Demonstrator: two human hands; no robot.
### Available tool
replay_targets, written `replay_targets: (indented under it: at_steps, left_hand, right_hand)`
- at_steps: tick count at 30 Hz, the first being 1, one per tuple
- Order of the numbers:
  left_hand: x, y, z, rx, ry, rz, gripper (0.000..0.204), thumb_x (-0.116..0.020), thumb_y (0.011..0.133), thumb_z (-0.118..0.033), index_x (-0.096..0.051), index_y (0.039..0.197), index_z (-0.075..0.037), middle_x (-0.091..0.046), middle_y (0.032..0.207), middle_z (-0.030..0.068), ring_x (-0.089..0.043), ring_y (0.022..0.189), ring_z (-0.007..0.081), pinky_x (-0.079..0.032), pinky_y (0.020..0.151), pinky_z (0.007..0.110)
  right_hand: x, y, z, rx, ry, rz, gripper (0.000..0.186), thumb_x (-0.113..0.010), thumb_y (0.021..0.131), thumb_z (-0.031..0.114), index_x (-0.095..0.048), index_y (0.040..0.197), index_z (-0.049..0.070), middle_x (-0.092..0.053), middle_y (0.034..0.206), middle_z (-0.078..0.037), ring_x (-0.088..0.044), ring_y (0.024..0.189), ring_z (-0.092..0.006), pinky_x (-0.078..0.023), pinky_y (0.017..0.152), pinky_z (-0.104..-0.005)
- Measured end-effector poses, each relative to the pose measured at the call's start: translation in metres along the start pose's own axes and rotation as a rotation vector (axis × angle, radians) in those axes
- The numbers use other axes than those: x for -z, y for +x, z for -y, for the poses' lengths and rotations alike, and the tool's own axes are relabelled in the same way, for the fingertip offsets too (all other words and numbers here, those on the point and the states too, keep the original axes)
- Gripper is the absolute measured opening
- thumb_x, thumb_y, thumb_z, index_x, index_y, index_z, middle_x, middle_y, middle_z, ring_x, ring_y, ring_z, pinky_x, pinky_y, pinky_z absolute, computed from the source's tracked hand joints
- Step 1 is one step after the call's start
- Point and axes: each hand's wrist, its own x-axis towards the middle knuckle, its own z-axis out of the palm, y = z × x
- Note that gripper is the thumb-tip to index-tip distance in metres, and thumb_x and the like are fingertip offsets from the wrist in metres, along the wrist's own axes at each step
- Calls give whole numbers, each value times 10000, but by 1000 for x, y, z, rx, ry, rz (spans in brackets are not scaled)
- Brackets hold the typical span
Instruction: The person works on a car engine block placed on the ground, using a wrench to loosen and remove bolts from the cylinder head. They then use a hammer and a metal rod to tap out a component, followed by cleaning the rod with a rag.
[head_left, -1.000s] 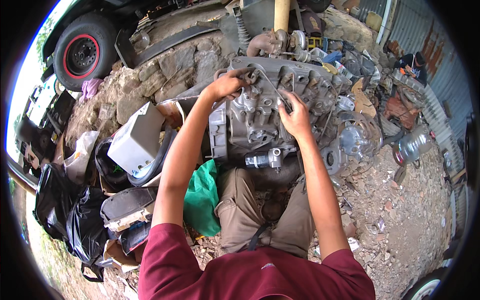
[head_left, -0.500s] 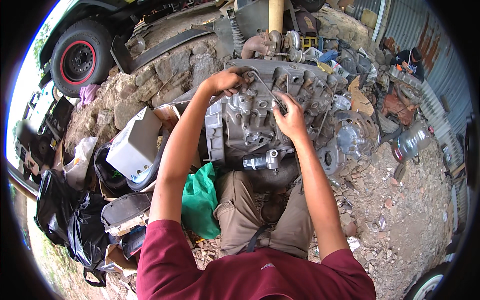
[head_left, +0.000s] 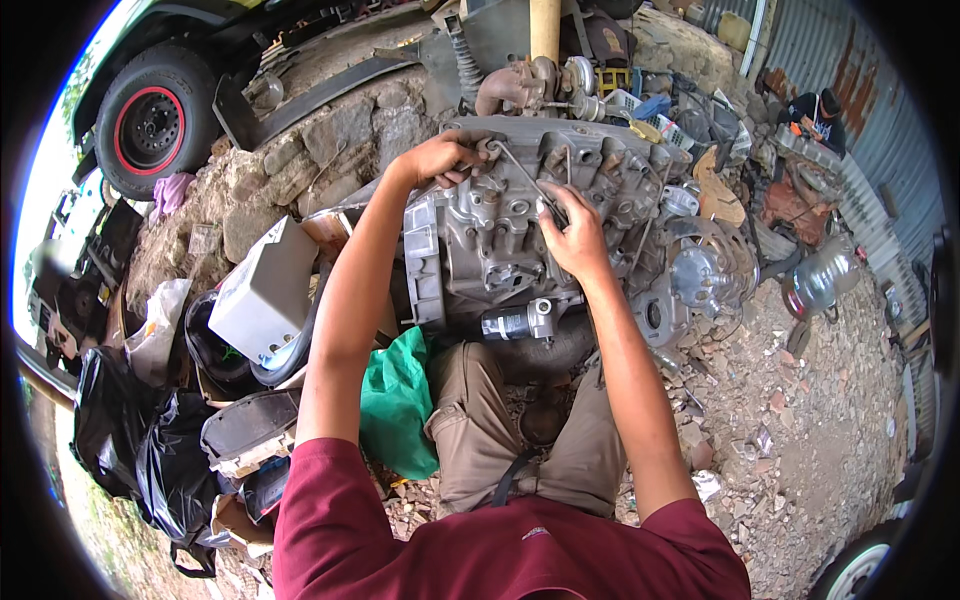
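In front of me lies a grey metal engine block [head_left: 500, 235] with cast ports and bolt holes on its upper face. A long thin metal bar [head_left: 521, 166], bent at its far end, slants across the block's far left part. My right hand [head_left: 575, 232] is closed around its near end, where a dark handle-like part shows between thumb and fingers. At the far end, the curled fingers of my left hand [head_left: 440, 160] pinch about the bent head, close against the block. The fingertips partly hide what the head sits on.
A dark cylindrical filter [head_left: 508, 322] juts from the block's near side. Right of it is a round metal housing [head_left: 700, 275]. A green bag [head_left: 398, 400], a white box [head_left: 265, 290] and black bags [head_left: 180, 460] lie left. A person [head_left: 818, 122] sits at the far right.
Both hands stay on the bar at nearly the same spot. The right hand and the bar's near end have shifted slightly left; the whole view has moved a little too.
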Motion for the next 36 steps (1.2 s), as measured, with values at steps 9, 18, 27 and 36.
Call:
replay_targets:
  at_steps: [9, 18, 27, 36]
  left_hand:
    - [-6, -6, -10, 19, 127, -39, 593, -574, 892, -112, -434, 1463, -186, -555, 848, -24, -359, 480, 42, -282, 395, 203]
    - [-54, 4, 16, -38, 1, -346, 621, -550, 936, -156, -337, 1516, -213, -531, 773, -31, -411, 532, 67, -347, 443, 240]
    - [-107, 14, 35, -313, -666, -424, 603, -438, 952, 14, -262, 1496, -176, -638, 1014, 150, -616, 717, 222, -543, 623, 349]
    - [-92, -32, 61, -350, -723, -462, 469, -439, 1017, -75, -283, 1458, -97, -660, 999, 165, -664, 822, 257, -563, 705, 403]
  right_hand:
    - [0, 1, 3, -9, 5, -8, 302, -649, 871, 75, -632, 1162, -2, -664, 1051, -199, -661, 967, -366, -514, 841, -381]
    - [1, -1, -2, 30, 1, -24, 296, -644, 868, 66, -636, 1156, -2, -662, 1016, -192, -659, 928, -370, -515, 820, -390]
    - [1, -4, 0, 40, -11, -37, 290, -641, 875, 79, -638, 1154, 3, -656, 1008, -193, -651, 933, -384, -509, 820, -389]
    - [-6, -28, 27, 168, -327, -301, 249, -629, 824, 49, -657, 1071, 37, -628, 1080, -138, -589, 1022, -334, -428, 949, -445]
